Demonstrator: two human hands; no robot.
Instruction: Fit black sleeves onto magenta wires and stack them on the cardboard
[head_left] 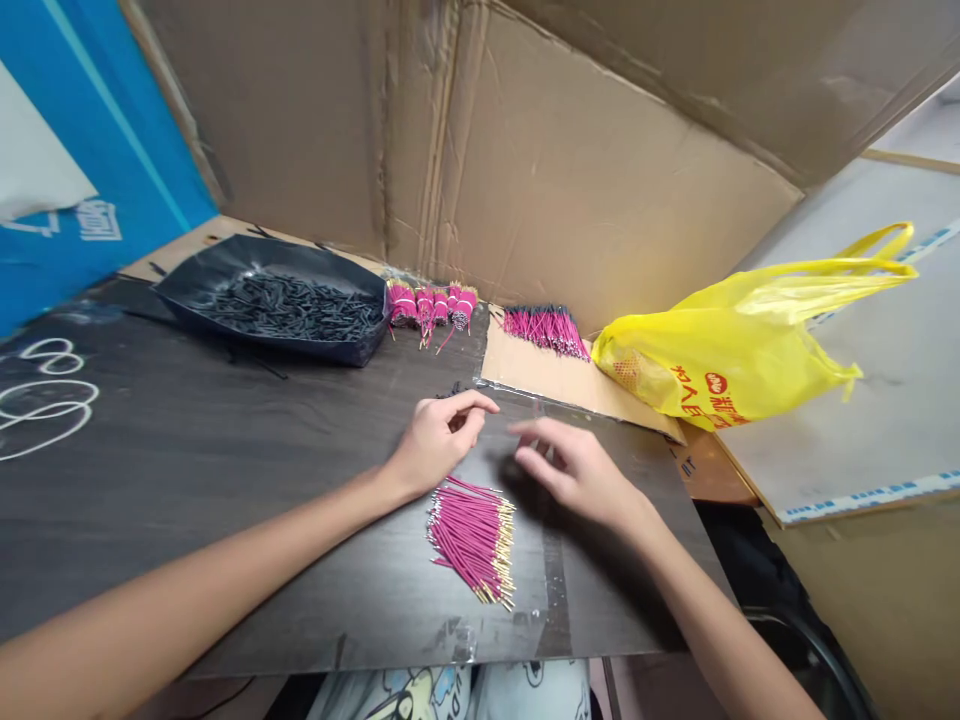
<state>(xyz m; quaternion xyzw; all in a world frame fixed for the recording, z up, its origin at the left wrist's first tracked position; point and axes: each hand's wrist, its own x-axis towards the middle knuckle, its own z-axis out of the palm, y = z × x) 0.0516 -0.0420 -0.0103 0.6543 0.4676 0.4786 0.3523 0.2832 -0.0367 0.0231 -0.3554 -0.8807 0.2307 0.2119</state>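
Observation:
My left hand [442,437] is over the middle of the dark table, fingers bent, with the thumb close under the stretched index finger. Anything between them is too small or hidden to make out. Just behind its knuckles lie a few small black pieces [459,389]. Facing it, my right hand [574,470] hovers with thumb and index finger apart and nothing visible in them. Below and between both hands lies a pile of short magenta wires [469,535], with gold tips to the right and silvery ends to the left.
A dark tray [360,350] of short black tubes stands at back left. Beside it are bundled magenta wires [442,304]. Magenta wires with black ends [545,330] rest on a cardboard sheet [517,365]. A yellow plastic bag [720,345] and a white cord [49,405] flank the table.

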